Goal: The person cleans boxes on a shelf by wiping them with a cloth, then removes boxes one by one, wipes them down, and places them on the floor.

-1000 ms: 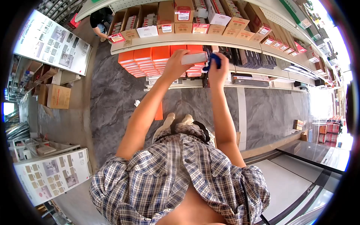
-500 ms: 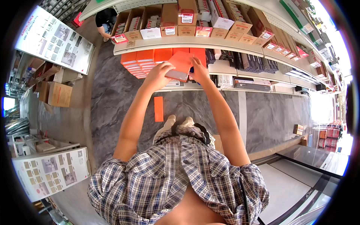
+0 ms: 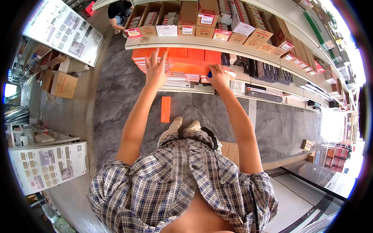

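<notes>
My right hand grips the right end of a long orange box, which is blurred by motion. A small blue object shows at that hand's fingers; its kind is unclear. My left hand is raised at the box's left end with its fingers spread, apart from the box or barely touching it. Behind both hands, orange boxes with white sides stand stacked on the lower shelf. One more orange box lies on the grey floor in front of my feet.
Above the stacks, an upper shelf holds open cartons. Dark boxes fill the lower shelf to the right. A brown carton and display boards stand left. Another person is at the far left end.
My hands have moved apart. The left hand has let go of the orange box and spread its fingers, while the right has carried the box to the right and turned it lengthwise along the shelf.
</notes>
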A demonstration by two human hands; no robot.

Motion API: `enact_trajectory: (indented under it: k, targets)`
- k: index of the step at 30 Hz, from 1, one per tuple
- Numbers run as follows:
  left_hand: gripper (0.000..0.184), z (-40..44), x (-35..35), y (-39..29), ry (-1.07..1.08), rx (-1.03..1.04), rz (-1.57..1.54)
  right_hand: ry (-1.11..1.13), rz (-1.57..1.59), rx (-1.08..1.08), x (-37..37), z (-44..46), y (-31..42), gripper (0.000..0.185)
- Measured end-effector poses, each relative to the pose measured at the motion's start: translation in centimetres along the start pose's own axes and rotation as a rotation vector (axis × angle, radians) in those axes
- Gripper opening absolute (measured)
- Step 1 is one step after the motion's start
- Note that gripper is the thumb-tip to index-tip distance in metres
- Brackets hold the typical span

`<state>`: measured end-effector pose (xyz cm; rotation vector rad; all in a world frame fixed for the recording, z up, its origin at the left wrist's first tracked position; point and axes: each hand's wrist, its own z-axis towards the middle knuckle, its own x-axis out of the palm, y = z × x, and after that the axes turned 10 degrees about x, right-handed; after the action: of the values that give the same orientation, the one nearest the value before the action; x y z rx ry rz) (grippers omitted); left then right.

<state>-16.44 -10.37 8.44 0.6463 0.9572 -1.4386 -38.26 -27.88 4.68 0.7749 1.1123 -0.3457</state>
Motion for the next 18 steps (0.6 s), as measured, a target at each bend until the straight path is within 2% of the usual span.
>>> enact_trajectory:
  k: [2, 3, 4, 6, 7, 10, 11, 12, 14, 15, 18]
  targets:
    - [0.071, 0.8, 1.2, -1.8, -0.009, -0.015, 0.014, 0.064, -0.223, 0.080, -0.9, 0.2, 0.2, 0.032]
    - [0.072, 1.1, 1.7, -3.4, 0.093, 0.112, 0.009, 0.004, -0.295, 0.045, -1.8, 0.3, 1.0, 0.022]
    - [0.072, 1.9, 2.3, -4.8, 0.208, 0.237, 0.001, 0.013, -0.293, 0.061, -2.1, 0.7, 1.5, 0.022]
    - [0.066, 2.5, 4.3, -7.4, 0.174, 0.309, -0.030, 0.054, -0.461, 0.089, -2.9, 1.0, 3.2, 0.021]
    - [0.057, 3.0, 5.0, -8.7, 0.080, 0.281, -0.044, 0.078, -0.516, 0.060, -3.7, 0.5, 4.2, 0.020]
    - [0.048, 4.0, 8.7, -8.8, 0.105, 0.197, -0.157, 0.073, -0.463, 0.000, -5.4, -0.6, 6.0, 0.018]
    - [0.041, 4.3, 9.0, -8.7, 0.014, 0.217, -0.188, 0.052, -0.477, -0.019, -6.1, -0.6, 6.1, 0.028]
    - [0.041, 4.3, 9.1, -8.3, 0.013, 0.224, -0.194, 0.049, -0.482, -0.011, -7.0, -1.0, 6.2, 0.028]
    - [0.039, 3.7, 9.1, -6.8, -0.066, 0.208, -0.261, 0.015, -0.399, 0.131, -9.5, -2.2, 6.7, 0.048]
    - [0.039, 3.3, 9.1, -6.0, -0.045, 0.173, -0.275, 0.089, -0.307, 0.270, -10.4, -2.6, 6.4, 0.068]
    - [0.041, 3.0, 8.5, -3.8, -0.146, 0.267, -0.307, 0.056, -0.325, 0.367, -14.7, -3.9, 5.5, 0.067]
